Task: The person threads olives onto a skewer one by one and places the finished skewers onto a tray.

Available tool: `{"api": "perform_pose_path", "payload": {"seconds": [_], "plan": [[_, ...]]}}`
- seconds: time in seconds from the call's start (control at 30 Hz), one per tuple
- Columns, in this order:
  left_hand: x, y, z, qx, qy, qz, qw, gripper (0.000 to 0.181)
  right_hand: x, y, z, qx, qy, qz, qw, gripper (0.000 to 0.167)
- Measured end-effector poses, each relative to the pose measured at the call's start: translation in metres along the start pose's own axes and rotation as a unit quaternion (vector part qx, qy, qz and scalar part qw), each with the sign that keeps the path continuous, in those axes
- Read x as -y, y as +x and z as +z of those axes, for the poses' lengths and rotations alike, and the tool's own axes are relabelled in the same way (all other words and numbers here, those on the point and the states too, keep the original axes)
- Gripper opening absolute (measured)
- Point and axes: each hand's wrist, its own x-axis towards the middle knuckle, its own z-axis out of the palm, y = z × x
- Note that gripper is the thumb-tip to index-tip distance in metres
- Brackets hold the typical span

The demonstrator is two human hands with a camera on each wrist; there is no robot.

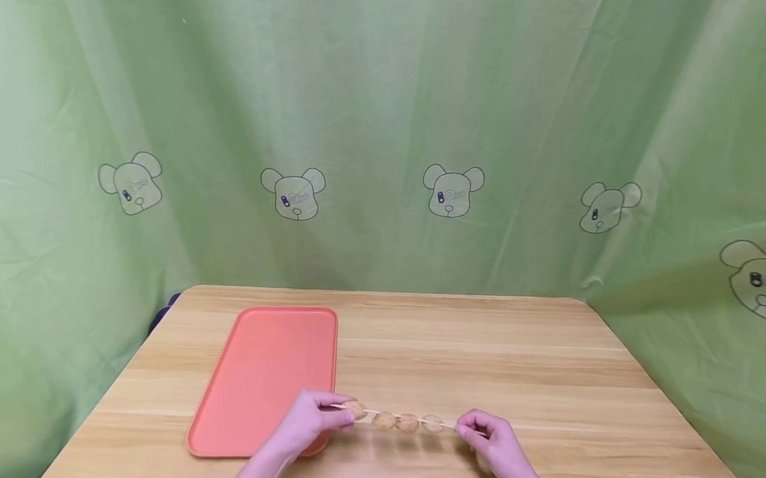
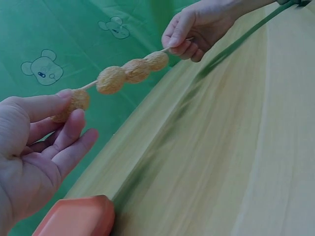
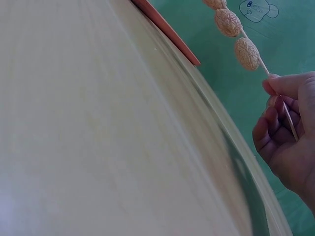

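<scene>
A thin wooden skewer carries several brown, wrinkled oval balls and is held up above the table. My left hand pinches the end ball between thumb and fingers. A short stretch of bare stick separates it from three balls sitting close together along the middle. At the other end, my right hand pinches the bare stick between thumb and index finger. In the right wrist view the stick's tail runs across the palm, past curled fingers.
A pink-orange rectangular tray lies on the left of the wooden table, its near right corner beneath my left hand. Green curtains printed with bear heads surround the back and sides.
</scene>
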Motion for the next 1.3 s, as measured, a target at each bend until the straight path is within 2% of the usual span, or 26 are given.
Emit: {"api": "perform_pose_path", "payload": {"seconds": [0.27, 0.63, 0.9, 1.13, 1.3], "plan": [[0.005, 0.002, 0.006, 0.001, -0.039, 0.019, 0.9991, 0.034, 0.001, 0.001, 0.0, -0.001, 0.002, 0.009, 1.0, 0.004], [0.007, 0.003, 0.011, -0.006, -0.045, -0.001, 0.999, 0.035, 0.003, 0.001, -0.001, 0.01, 0.005, 0.012, 0.9999, 0.005], [0.009, 0.005, 0.016, -0.015, -0.077, -0.018, 0.9967, 0.037, -0.001, 0.001, -0.005, 0.035, -0.001, 0.024, 0.9991, 0.008], [0.013, 0.005, 0.015, -0.024, -0.086, -0.019, 0.9959, 0.051, -0.003, 0.002, -0.006, 0.042, -0.008, 0.035, 0.9985, 0.01], [0.016, 0.005, 0.011, -0.038, -0.084, -0.026, 0.9954, 0.05, -0.006, 0.001, -0.007, 0.036, -0.016, 0.03, 0.9988, 0.009]]}}
